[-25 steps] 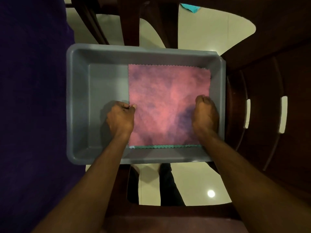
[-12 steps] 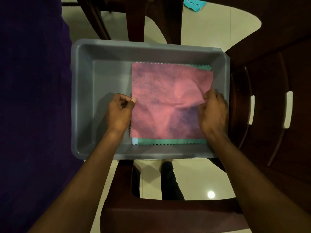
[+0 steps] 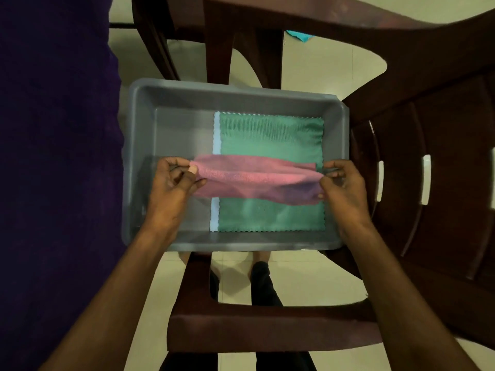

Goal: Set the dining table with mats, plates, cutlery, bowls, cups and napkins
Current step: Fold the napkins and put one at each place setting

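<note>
A pink napkin [image 3: 257, 180] hangs stretched between both hands above a grey plastic tub [image 3: 235, 96]. My left hand [image 3: 171, 188] pinches its left edge and my right hand [image 3: 342, 186] pinches its right edge. Under it a green napkin [image 3: 270, 135] lies flat on the tub's floor, with a pale blue cloth edge [image 3: 215, 140] showing along its left side.
The tub rests on dark brown plastic chairs [image 3: 428, 183]. A purple cloth-covered surface [image 3: 53, 156] fills the left side. A teal scrap [image 3: 298, 36] lies on the pale tiled floor [image 3: 294, 279] beyond the tub. My legs show below the tub.
Both hands have lifted the pink napkin off the stack; it now sags between them, and the green napkin beneath it is uncovered.
</note>
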`<state>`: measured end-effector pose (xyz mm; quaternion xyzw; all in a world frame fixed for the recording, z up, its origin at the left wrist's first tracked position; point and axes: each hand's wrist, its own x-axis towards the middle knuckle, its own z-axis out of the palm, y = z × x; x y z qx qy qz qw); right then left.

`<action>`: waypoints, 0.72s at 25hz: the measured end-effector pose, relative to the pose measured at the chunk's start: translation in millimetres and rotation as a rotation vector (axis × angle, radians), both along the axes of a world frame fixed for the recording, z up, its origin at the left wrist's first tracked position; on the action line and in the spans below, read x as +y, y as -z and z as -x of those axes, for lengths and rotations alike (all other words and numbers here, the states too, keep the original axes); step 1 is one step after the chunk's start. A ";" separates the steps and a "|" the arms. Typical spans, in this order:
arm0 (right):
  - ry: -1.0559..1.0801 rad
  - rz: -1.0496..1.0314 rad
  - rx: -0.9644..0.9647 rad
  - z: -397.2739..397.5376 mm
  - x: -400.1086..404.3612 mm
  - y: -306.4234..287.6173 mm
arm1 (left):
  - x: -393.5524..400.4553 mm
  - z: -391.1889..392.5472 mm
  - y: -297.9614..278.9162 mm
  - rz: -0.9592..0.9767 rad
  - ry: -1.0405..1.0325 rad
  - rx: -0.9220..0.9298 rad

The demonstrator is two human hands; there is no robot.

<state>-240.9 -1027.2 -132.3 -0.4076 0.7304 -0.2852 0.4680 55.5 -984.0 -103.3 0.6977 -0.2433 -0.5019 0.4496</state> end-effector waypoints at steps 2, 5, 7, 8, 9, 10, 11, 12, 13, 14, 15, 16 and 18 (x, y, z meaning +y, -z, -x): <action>-0.035 -0.007 -0.108 5.5 9.7 -21.1 | 6.0 -7.3 -20.7 -0.019 0.065 -0.046; -0.001 -0.005 -0.274 7.4 19.6 -62.4 | 13.2 -17.2 -60.9 -0.002 0.154 -0.106; -0.028 0.002 -0.308 9.4 27.8 -96.0 | 22.0 -20.4 -95.1 0.010 0.162 -0.146; -0.076 0.035 -0.268 8.9 29.7 -114.8 | 24.3 -21.7 -115.3 0.019 0.166 -0.178; -0.146 0.073 -0.188 10.9 30.2 -115.1 | 24.6 -21.9 -117.7 0.016 0.181 -0.188; -0.245 0.126 -0.059 11.9 26.1 -121.8 | 23.3 -23.5 -126.4 0.024 0.199 -0.212; -0.371 0.196 0.097 10.2 25.2 -136.8 | 25.9 -25.4 -143.8 0.041 0.202 -0.241; -0.482 0.267 0.245 7.7 27.1 -154.4 | 32.1 -28.3 -164.3 0.047 0.200 -0.291; -0.552 0.334 0.348 5.8 27.0 -171.3 | 36.6 -32.7 -178.1 0.063 0.201 -0.338; -0.586 0.368 0.404 4.6 25.0 -186.9 | 38.9 -36.8 -190.1 0.073 0.206 -0.386; -0.600 0.384 0.434 4.4 22.4 -199.5 | 40.1 -41.2 -198.3 0.084 0.211 -0.425; -0.589 0.401 0.439 4.4 22.3 -214.8 | 42.5 -43.9 -209.8 0.084 0.207 -0.450; -0.507 0.431 0.424 7.0 24.8 -241.6 | 47.5 -48.5 -230.4 0.071 0.198 -0.453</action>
